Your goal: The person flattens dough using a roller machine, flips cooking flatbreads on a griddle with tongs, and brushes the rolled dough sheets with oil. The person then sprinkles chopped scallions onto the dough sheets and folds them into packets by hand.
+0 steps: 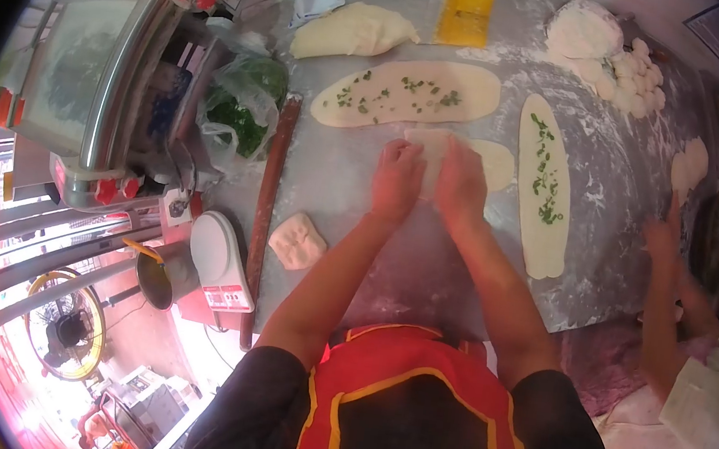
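My left hand (398, 177) and my right hand (462, 179) are side by side at the middle of the table, fingers curled onto a small flat dough sheet (496, 165). Part of that sheet is hidden under the fingers. Just beyond it lies a long oval dough sheet (383, 96) scattered with chopped green onion. To the right of my hands, a narrow dough strip (541, 188) bears a line of the same greens. A dough lump (297, 241) rests left of my left forearm.
A long wooden rolling pin (274, 179) lies at left beside a bag of chopped greens (244, 105), a white scale (219, 248) and a metal machine (83, 78). Folded dough (355, 32), a yellow packet (465, 15), flour (584, 30) and dough balls (633, 83) sit farther back. A co-worker's hand (663, 232) is at right.
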A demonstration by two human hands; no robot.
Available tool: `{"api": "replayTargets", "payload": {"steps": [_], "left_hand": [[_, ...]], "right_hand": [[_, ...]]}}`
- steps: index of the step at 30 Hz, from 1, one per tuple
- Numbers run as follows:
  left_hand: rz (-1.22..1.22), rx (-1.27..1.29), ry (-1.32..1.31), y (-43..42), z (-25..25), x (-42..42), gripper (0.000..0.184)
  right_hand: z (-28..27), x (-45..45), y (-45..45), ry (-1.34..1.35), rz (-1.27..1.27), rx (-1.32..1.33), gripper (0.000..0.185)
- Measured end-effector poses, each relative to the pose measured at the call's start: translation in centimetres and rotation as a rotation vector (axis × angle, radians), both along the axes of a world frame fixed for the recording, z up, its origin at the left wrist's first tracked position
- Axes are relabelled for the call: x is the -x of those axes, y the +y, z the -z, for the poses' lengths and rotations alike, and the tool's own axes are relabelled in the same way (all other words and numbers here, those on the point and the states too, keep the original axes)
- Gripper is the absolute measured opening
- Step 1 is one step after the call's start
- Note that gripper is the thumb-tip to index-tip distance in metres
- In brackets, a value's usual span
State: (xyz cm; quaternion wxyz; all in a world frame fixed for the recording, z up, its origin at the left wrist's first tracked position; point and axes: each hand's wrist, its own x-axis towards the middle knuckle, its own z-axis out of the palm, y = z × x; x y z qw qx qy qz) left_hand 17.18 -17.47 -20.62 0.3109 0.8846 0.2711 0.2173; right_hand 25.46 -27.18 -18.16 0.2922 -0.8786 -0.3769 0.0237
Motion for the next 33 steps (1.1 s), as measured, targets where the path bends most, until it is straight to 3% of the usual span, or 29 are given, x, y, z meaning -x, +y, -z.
{"api": "replayTargets", "payload": {"steps": [2, 4, 7, 10, 13, 16, 19, 22, 23, 26, 28, 33], "left_hand": [[0.002, 0.03, 0.055, 0.2, 0.1, -0.3, 0.028], [0.003, 0.078, 0.11, 1.1, 0.3, -0.6, 0.027], [-0.246, 0.465, 0.095, 0.9, -0.9, 0.2, 0.026], [-0.176, 0.464, 0.241, 1.8, 0.5, 0.5, 0.026], [-0.185, 0.87, 0.342, 2.9, 1.0, -0.5, 0.029], [-0.086, 1.287, 0.268, 3.3, -0.3, -1.7, 0.035], [-0.149, 1.41, 0.156, 1.3, -4.6, -2.9, 0.039], [0.053, 1.433, 0.079, -0.6, -6.3, -3.9, 0.042], [0.063, 1.256, 0.076, -1.2, -5.4, -4.3, 0.042], [0.034, 0.82, 0.055, -2.0, -0.3, -5.1, 0.043], [-0.062, 0.663, 0.052, -2.4, 2.1, -4.7, 0.043], [-0.088, 1.059, 0.172, -2.8, 2.7, -6.2, 0.042]], "right_hand": [[2.4, 0.3, -0.5, -0.173, -0.207, -0.163, 0.043], [3.0, 0.8, -0.9, -0.175, -0.24, -0.081, 0.044], [3.1, 0.8, -1.2, -0.171, -0.249, -0.076, 0.043], [2.6, 0.9, -1.2, -0.102, -0.219, -0.109, 0.041], [0.9, 1.6, -0.9, 0.042, -0.14, -0.189, 0.038], [1.1, 1.7, -0.6, 0.219, -0.039, -0.24, 0.035], [-1.2, 0.6, -1.5, 0.265, -0.003, -0.241, 0.035], [-2.6, -1.3, -3.4, 0.478, 0.182, -0.267, 0.038], [-2.5, -2.4, -4.0, 0.58, 0.273, -0.284, 0.039], [-0.6, -5.0, -6.2, 0.512, 0.276, -0.177, 0.037], [0.3, -5.8, -6.7, 0.26, 0.272, -0.097, 0.041], [1.1, -7.6, -6.1, 0.173, 0.244, 0.024, 0.045]]}}
